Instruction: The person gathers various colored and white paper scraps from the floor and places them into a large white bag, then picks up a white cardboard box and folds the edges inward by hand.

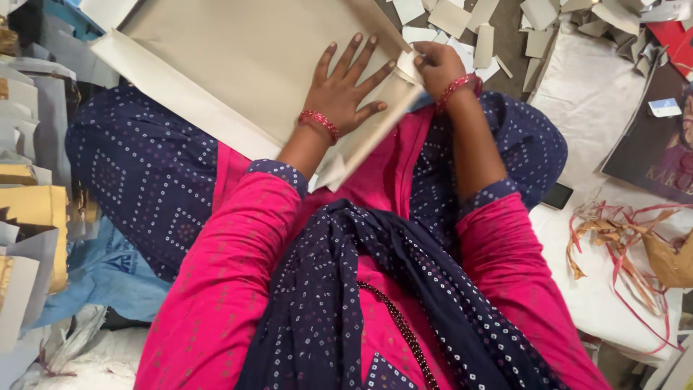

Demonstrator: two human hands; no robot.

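A: How far along does the folding look?

B: Partway, I'd judge. One large beige sheet (253, 58) lies across the lap in the upper middle of the frame; its near edge already shows a pale turned-over strip, and the corner at centre right is being worked now. The other edges run out of frame, so I can't tell about them.

A: And the hands?

B: The left hand (343, 90) lies flat on the sheet, fingers spread, gripping nothing — just pressing it down. The right hand (437, 66) is curled closed at the sheet's corner, pinching the folded edge between its fingertips.

A: Counts?

B: One sheet in hand, two hands, one red beaded bangle (320, 121) on each wrist. Loose pale paper offcuts (469, 29) scattered at upper right — a dozen or more, too overlapped for an exact count. One tangle of red-backed peel strips (613, 245) at right, one dark phone (556, 196) beside the knee, and a stack of folded paper bags (32, 217) along the left edge.
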